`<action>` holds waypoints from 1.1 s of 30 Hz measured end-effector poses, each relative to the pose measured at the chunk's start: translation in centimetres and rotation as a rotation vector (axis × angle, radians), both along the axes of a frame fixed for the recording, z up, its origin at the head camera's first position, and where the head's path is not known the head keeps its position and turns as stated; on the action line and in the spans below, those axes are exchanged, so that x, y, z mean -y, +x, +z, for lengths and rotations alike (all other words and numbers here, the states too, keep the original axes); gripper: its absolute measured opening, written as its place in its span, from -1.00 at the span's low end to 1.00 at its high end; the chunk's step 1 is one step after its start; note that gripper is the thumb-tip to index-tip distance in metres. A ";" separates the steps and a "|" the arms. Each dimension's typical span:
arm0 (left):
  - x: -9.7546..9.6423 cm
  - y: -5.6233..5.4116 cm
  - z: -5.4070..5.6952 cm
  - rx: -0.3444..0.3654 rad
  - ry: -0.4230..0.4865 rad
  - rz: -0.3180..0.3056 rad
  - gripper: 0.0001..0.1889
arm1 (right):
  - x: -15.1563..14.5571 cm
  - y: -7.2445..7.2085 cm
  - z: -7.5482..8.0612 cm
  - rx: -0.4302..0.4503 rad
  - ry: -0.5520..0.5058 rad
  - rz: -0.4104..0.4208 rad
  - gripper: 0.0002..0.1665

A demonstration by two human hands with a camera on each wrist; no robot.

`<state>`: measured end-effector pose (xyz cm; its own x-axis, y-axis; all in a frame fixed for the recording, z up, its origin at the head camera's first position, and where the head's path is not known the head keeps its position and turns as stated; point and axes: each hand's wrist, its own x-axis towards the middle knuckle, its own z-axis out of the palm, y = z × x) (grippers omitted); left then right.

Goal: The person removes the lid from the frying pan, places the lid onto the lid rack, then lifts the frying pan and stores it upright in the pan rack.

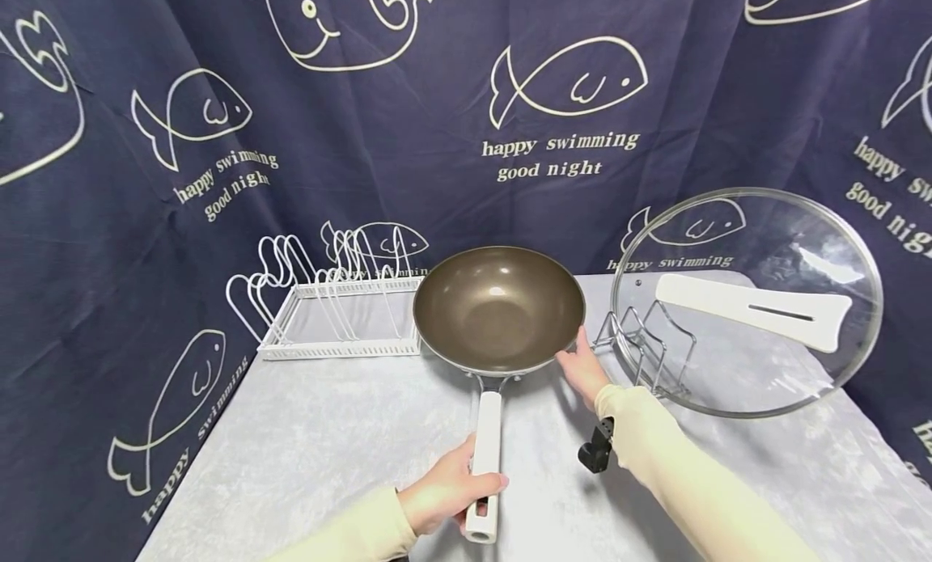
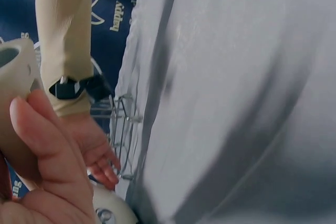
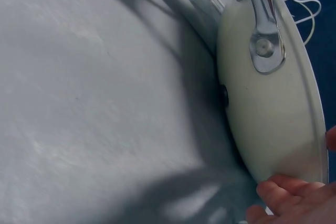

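A wok point(image 1: 499, 307) with a brown inside, a cream outer wall and a long white handle point(image 1: 488, 433) is in the middle of the head view, its open side up. My left hand point(image 1: 453, 485) grips the handle near its end, the thumb lying across the top. At the wok's right edge, my right hand point(image 1: 582, 369) holds the rim. The right wrist view has its fingers point(image 3: 286, 192) against the cream outer wall point(image 3: 268, 114), with a bit of thumb at the rim. A metal bracket joins handle and wok.
Left of the wok stands a white wire rack point(image 1: 338, 350) with upright loops. To the right, a large glass lid point(image 1: 772, 368) with a white handle leans upright in a small metal wire stand point(image 1: 658, 356). Behind the grey-covered table point(image 1: 306, 457) hangs a dark blue fish-print curtain point(image 1: 437, 141).
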<state>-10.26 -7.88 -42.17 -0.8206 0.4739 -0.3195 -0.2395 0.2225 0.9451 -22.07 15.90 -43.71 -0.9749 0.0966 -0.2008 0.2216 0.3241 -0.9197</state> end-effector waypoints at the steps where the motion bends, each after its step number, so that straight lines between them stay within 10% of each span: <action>1: -0.2 0.1 0.0 0.004 0.004 0.005 -0.63 | -0.1 -0.1 0.0 0.005 0.004 0.003 -0.07; 16: -2.2 0.2 -0.4 0.022 0.062 0.026 -0.70 | -0.2 0.0 0.3 -0.004 0.072 0.015 -0.11; 33: -2.5 -1.2 -0.1 0.009 0.028 -0.056 -0.70 | 1.7 6.1 1.3 0.032 0.046 0.174 -0.30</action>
